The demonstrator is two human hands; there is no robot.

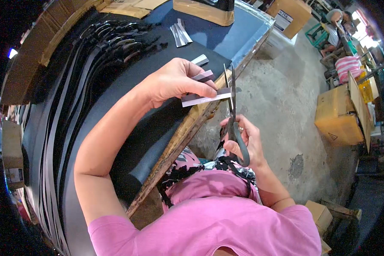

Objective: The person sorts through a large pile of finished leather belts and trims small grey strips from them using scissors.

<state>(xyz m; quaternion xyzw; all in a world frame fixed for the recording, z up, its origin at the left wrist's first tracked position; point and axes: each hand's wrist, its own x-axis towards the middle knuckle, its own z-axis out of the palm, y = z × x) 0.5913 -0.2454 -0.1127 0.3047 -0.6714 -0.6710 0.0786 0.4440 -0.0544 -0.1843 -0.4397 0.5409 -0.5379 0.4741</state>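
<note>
My left hand (181, 81) pinches a flat strip (205, 97), dark along one side and pale along the other, over the table's wooden edge. Another short strip (203, 76) shows between its fingers. Dark-handled scissors (232, 128) are in my right hand (249, 143), blades pointing up and a little apart. The strip's right end lies at the blades. Beyond my left hand, a pale strip piece (200, 59) rests on the dark tabletop, and a small group of strips (181, 33) lies farther back.
Long black straps (68, 98) run along the left of the table (162, 168). A taped box (205, 10) stands at its back. Cardboard boxes (339, 115) are on the floor (281, 111) at right. Another person (333, 32) sits at the far right.
</note>
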